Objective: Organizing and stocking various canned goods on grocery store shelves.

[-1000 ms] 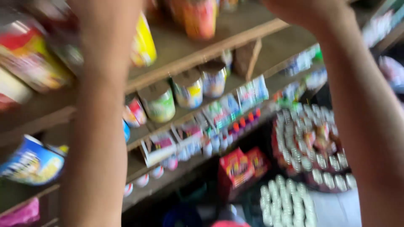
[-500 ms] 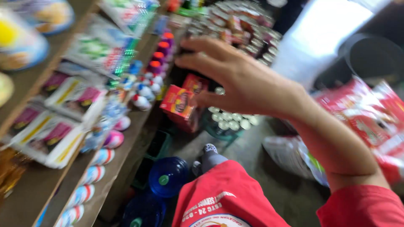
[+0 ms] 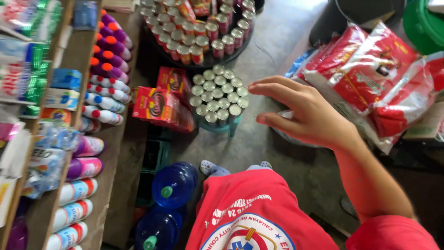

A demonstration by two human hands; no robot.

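At the far left I see wooden shelves (image 3: 78, 55) running up the frame. The upper boards carry flat packets (image 3: 27, 78); the front edge of the lower board carries a row of bottles (image 3: 104, 99) lying on their sides, white ones and purple ones with orange caps.

Next to the shelves, on the concrete floor (image 3: 277, 46), two red boxes (image 3: 159, 104) lean together. Below them stand two blue water jugs (image 3: 175, 184) with green caps.

Right of the boxes, a block of silver-topped cans (image 3: 217, 95) sits on a low stand. Further up the frame, a round tray (image 3: 203, 60) holds more cans with red labels.

My right hand (image 3: 310, 115) hovers just right of the silver-topped cans. It is open, fingers (image 3: 273, 88) extended and slightly spread, holding nothing and touching nothing that I can confirm. My left hand is out of frame.

At the right edge, red and white bags (image 3: 370, 78) are stacked behind the hand.
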